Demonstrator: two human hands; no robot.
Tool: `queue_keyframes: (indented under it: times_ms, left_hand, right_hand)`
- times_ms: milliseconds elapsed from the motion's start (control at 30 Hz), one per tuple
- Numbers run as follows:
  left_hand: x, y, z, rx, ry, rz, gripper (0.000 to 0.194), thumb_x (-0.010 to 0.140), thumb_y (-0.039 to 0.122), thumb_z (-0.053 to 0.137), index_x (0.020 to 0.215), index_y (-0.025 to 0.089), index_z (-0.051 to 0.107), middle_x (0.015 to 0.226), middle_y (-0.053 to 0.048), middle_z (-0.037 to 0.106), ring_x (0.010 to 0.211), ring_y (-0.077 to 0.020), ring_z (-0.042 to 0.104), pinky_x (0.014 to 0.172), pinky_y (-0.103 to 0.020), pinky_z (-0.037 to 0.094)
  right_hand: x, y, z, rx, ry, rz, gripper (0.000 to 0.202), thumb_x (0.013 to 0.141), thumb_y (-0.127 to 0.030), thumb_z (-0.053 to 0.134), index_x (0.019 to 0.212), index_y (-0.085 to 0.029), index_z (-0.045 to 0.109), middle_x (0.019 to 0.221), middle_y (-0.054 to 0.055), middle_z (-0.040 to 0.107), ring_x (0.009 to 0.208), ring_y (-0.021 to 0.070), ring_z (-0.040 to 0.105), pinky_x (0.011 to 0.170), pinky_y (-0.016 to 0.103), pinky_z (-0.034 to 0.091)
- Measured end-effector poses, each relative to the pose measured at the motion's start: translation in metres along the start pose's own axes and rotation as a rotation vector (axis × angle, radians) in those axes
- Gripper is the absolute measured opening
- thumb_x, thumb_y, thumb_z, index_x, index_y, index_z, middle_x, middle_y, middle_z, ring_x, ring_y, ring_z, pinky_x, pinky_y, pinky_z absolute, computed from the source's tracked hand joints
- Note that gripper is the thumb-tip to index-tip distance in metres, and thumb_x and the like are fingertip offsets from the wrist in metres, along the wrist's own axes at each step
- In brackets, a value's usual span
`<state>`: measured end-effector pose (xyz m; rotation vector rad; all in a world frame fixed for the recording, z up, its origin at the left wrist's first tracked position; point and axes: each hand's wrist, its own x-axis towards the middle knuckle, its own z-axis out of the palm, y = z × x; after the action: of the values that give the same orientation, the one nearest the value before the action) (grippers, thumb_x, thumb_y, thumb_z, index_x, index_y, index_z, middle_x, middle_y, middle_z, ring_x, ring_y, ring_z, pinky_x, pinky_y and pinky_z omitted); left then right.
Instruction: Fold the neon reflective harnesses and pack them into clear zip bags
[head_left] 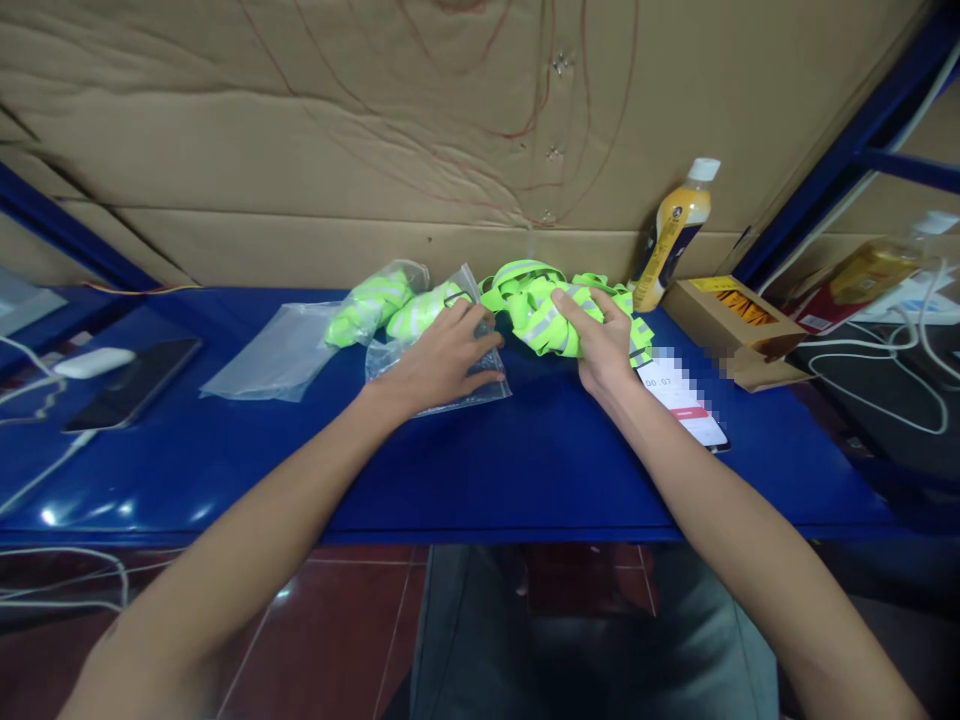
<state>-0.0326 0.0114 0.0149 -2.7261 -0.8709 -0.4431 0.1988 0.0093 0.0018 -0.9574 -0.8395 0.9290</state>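
Observation:
My left hand (442, 362) lies over a clear zip bag (469, 400), its fingers bent and apart, touching the plastic. Just behind it, neon yellow-green material with grey bands (420, 312) shows through clear plastic. My right hand (606, 335) is closed on the right part of a loose neon reflective strap bundle (536, 310), thumb on top. Some of its fingers are hidden by the straps. To the left, a filled clear bag (375, 305) holds similar neon material, beside flat plastic bags (274, 350).
A lit phone (682, 400) lies by my right wrist. Behind it stand a yellow drink bottle (675, 235) and an open cardboard box (739, 325). A dark phone (135, 385) and white cables are at the left of the blue table (510, 480). Cardboard (300, 150) lines the back.

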Motion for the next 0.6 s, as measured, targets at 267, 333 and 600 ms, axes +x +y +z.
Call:
queue_keyframes:
  times_ms: [267, 333, 600]
  left_hand:
    - [0.0, -0.005, -0.005, -0.339, 0.177, 0.011, 0.017, 0.103, 0.038, 0.066, 0.098, 0.021, 0.067, 0.113, -0.011, 0.058, 0.107, -0.0277, 0.059, 0.094, -0.043, 0.054]
    - [-0.001, -0.004, -0.007, -0.378, 0.224, -0.008, 0.016, 0.101, 0.038, 0.069, 0.099, 0.022, 0.068, 0.113, -0.01, 0.06, 0.105, -0.0253, 0.062, 0.093, -0.041, 0.054]
    - [-0.001, 0.0, -0.016, -0.443, 0.377, -0.014, 0.021, 0.095, 0.04, 0.079, 0.093, 0.022, 0.069, 0.113, -0.008, 0.064, 0.106, -0.0236, 0.069, 0.095, -0.039, 0.056]
  right_hand:
    - [-0.002, -0.004, -0.002, -0.017, -0.211, 0.191, 0.073, 0.046, -0.053, 0.104, 0.105, -0.021, 0.076, 0.113, 0.009, 0.082, 0.104, 0.0305, 0.079, 0.095, 0.05, 0.067]
    - [-0.001, -0.003, -0.003, -0.008, -0.266, 0.267, 0.072, 0.047, -0.049, 0.106, 0.106, -0.02, 0.076, 0.118, 0.01, 0.081, 0.106, 0.0298, 0.079, 0.098, 0.05, 0.066]
    - [0.002, 0.006, -0.008, -0.31, -0.176, 0.041, 0.061, 0.049, -0.048, 0.103, 0.098, -0.021, 0.078, 0.111, 0.006, 0.079, 0.113, 0.0305, 0.074, 0.102, 0.049, 0.061]
